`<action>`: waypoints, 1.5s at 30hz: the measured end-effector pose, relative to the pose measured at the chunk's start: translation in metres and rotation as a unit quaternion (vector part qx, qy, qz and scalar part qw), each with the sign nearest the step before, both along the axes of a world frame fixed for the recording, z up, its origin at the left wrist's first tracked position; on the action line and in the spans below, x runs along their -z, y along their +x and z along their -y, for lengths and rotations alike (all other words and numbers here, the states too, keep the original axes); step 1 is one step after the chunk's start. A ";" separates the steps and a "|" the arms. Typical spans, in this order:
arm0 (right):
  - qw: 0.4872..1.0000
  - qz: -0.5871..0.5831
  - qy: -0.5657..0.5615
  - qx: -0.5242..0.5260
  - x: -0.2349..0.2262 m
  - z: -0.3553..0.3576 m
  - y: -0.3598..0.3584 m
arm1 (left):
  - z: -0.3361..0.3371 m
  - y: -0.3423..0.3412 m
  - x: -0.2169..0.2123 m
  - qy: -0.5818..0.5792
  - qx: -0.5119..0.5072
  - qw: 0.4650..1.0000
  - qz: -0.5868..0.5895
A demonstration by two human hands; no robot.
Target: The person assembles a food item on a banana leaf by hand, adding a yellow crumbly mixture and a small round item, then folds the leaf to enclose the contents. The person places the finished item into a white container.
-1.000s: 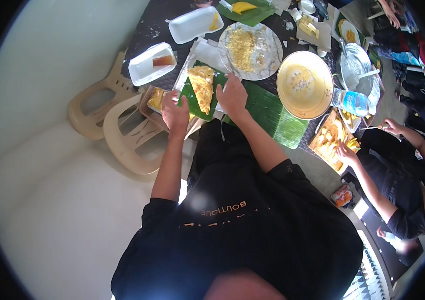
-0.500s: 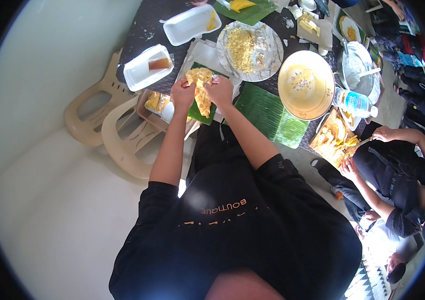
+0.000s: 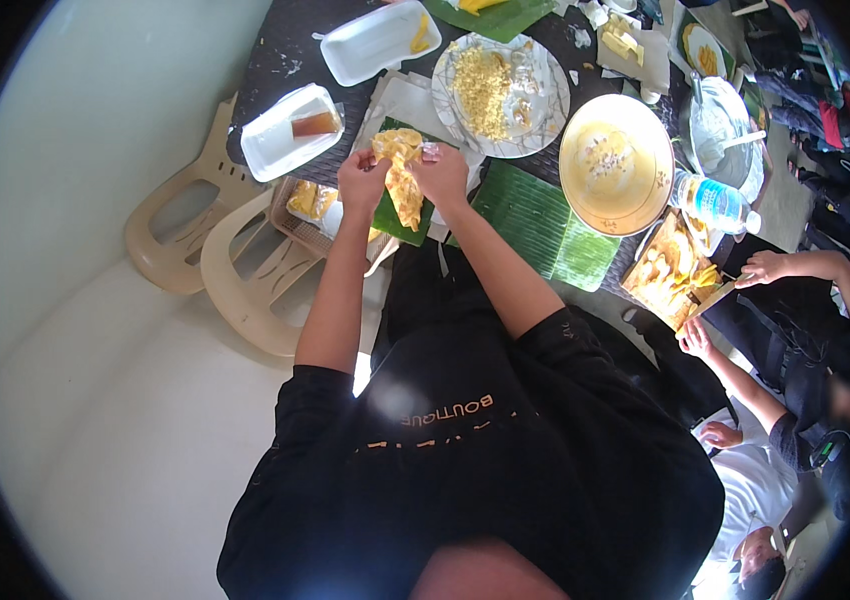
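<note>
My left hand [image 3: 362,181] and my right hand [image 3: 442,172] both grip a thin yellow sheet of food [image 3: 400,170], holding its top edge so it hangs down between them. Under it lies a green banana leaf piece [image 3: 394,216] on the dark table [image 3: 285,60]. A larger banana leaf [image 3: 535,225] lies just right of my right forearm.
A white plate of yellow crumbs [image 3: 501,90], a yellow bowl [image 3: 615,165], two white foam trays [image 3: 290,130] [image 3: 375,40] and a water bottle [image 3: 713,203] stand around. Beige plastic chairs [image 3: 235,270] sit at left. Another person's hands [image 3: 760,268] work over a tray of yellow pieces [image 3: 670,268] at right.
Both hands have lifted the yellow sheet off the banana leaf and raised it, moving closer together at its top edge.
</note>
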State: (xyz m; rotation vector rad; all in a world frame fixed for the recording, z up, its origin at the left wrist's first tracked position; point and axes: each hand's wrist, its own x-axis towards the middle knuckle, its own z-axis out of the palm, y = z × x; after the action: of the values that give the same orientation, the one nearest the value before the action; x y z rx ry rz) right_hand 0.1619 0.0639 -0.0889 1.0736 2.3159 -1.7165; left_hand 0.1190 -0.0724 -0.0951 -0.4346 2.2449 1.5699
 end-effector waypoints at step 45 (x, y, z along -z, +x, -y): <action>0.951 -0.005 -0.288 -0.116 -0.024 -0.030 -0.042 | 0.002 -0.028 -0.022 0.167 0.013 0.986 0.008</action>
State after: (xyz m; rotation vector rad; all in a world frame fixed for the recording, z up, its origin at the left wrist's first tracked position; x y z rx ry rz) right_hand 0.1203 0.0937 -0.0647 0.6524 1.6704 -2.0908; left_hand 0.0910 -0.0747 -0.0729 -0.3187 1.9136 1.8748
